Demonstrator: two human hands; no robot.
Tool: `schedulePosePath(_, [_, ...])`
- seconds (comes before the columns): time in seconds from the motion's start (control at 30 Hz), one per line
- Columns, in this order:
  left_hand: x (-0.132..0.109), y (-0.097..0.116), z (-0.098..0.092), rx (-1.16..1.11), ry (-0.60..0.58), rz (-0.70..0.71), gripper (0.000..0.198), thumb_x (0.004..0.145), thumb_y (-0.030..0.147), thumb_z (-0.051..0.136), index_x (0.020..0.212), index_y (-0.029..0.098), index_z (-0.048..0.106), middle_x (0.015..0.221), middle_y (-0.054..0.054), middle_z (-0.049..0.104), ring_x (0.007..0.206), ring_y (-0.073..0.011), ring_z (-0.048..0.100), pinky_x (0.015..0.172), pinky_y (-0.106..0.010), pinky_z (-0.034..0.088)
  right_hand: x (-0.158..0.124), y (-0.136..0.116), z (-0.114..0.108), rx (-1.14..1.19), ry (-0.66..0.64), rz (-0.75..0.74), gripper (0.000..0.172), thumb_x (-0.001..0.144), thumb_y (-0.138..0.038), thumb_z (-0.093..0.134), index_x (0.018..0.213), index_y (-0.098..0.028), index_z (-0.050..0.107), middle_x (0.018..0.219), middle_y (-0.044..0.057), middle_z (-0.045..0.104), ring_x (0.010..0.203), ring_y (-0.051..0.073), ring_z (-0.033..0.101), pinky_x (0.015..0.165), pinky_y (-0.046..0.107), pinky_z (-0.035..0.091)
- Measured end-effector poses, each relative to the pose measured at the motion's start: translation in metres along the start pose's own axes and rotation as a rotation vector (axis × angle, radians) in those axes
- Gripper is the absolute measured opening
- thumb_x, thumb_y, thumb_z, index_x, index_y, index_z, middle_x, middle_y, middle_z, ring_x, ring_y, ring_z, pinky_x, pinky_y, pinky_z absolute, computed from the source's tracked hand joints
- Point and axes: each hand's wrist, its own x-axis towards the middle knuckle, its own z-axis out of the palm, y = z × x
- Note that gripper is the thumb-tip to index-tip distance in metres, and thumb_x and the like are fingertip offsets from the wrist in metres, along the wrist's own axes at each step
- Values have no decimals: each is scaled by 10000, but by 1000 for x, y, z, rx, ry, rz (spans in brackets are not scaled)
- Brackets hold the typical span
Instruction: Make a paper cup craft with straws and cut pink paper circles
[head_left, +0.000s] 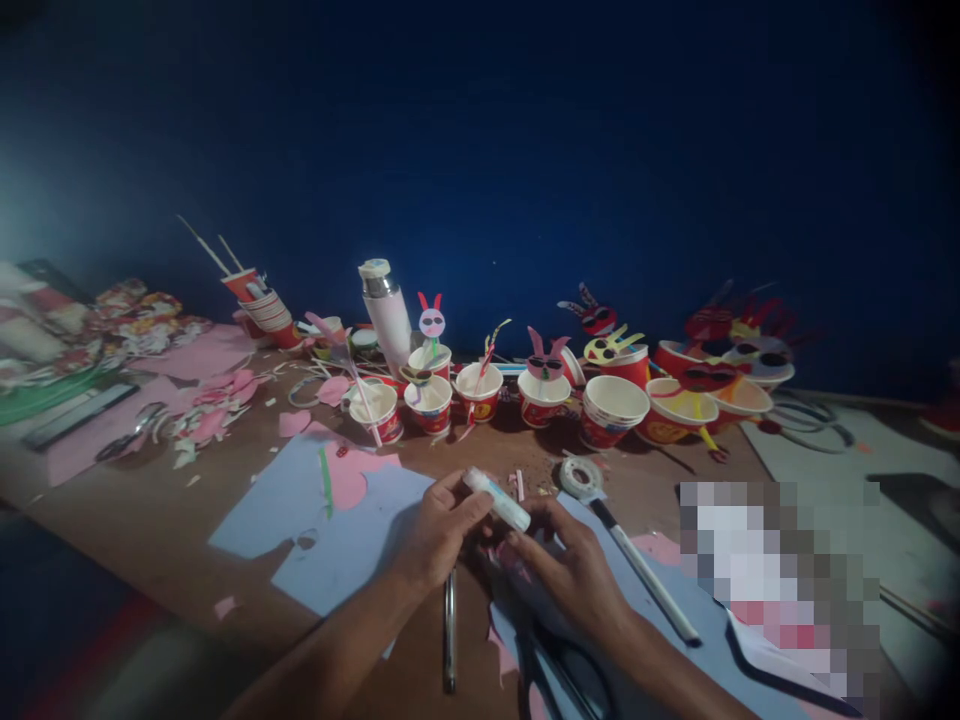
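Between my two hands, above the middle of the table, is a white glue stick [498, 500] with a bluish label, tilted down to the right. My left hand [442, 535] is closed, with thumb and fingers on the tube's upper end. Curled at the lower end is my right hand [570, 560], thumb and forefinger against the tube; a small pinkish thing shows dimly beneath it. Below the hands lie a silver pen [450, 635] and dark-handled scissors [536, 665]. A black-and-white marker [645, 575] rests to the right of my right hand, near a tape roll [580, 478].
Several red-and-white paper cups [615, 410] stand in a row behind, some with paper animal faces [431, 321]. A white thermos [388, 325] rises behind them. Blue paper [255, 520] and pink scraps [217, 405] lie to the left. A blurred-out patch [780, 590] covers the right.
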Motion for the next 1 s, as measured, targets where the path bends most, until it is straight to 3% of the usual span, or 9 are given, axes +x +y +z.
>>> schedulePosePath(0.2, [-1, -5, -5, 6, -41, 6, 235, 721, 300, 636, 860, 119, 585, 678, -4, 548, 561, -80, 469, 520, -197, 355, -4, -2, 2, 175, -95, -25, 228, 857, -344, 444, 832, -168, 587, 723, 13, 586, 662, 152, 510, 606, 245, 365])
schedulePosePath(0.4, [-3, -2, -4, -16, -65, -6, 246, 696, 326, 656, 804, 114, 594, 664, -9, 541, 557, -85, 471, 528, -205, 344, -7, -2, 8, 514, -257, 140, 467, 910, -444, 260, 616, -161, 488, 559, -7, 467, 540, 120, 432, 533, 244, 328])
schedulePosePath(0.53, [-3, -1, -3, -69, -56, 4, 260, 674, 318, 674, 835, 126, 603, 683, -13, 565, 560, -95, 494, 533, -211, 366, -6, -1, 13, 596, -148, 157, 363, 852, -477, 404, 692, -170, 510, 593, -7, 497, 562, 129, 449, 542, 245, 340])
schedulePosePath(0.67, [-2, -1, -4, -91, -17, 20, 246, 671, 304, 678, 834, 135, 603, 699, -9, 572, 562, -93, 503, 518, -200, 371, -5, -3, 13, 511, -36, 108, 252, 775, -423, 564, 845, -182, 539, 725, 13, 545, 658, 149, 472, 604, 257, 362])
schedulePosePath(0.77, [-3, -2, -6, -77, -67, 32, 246, 671, 299, 679, 817, 113, 615, 675, -16, 571, 538, -85, 490, 508, -199, 364, -5, -7, 11, 568, -90, 186, 334, 814, -466, 492, 672, -167, 535, 578, -10, 486, 549, 116, 418, 532, 236, 324])
schedulePosePath(0.9, [-5, -2, -7, -61, -124, 24, 276, 680, 300, 675, 862, 99, 621, 676, -35, 587, 555, -100, 506, 529, -214, 374, -7, -8, 15, 880, -258, 412, 520, 825, -582, 359, 543, -162, 479, 410, -59, 324, 381, 68, 253, 398, 214, 184])
schedulePosePath(1.0, [-5, -1, -6, -90, -127, 30, 270, 681, 289, 676, 865, 100, 620, 670, -33, 590, 547, -97, 509, 523, -211, 376, -8, -4, 19, 883, -230, 422, 522, 829, -583, 347, 555, -161, 486, 414, -54, 348, 381, 70, 274, 397, 209, 197])
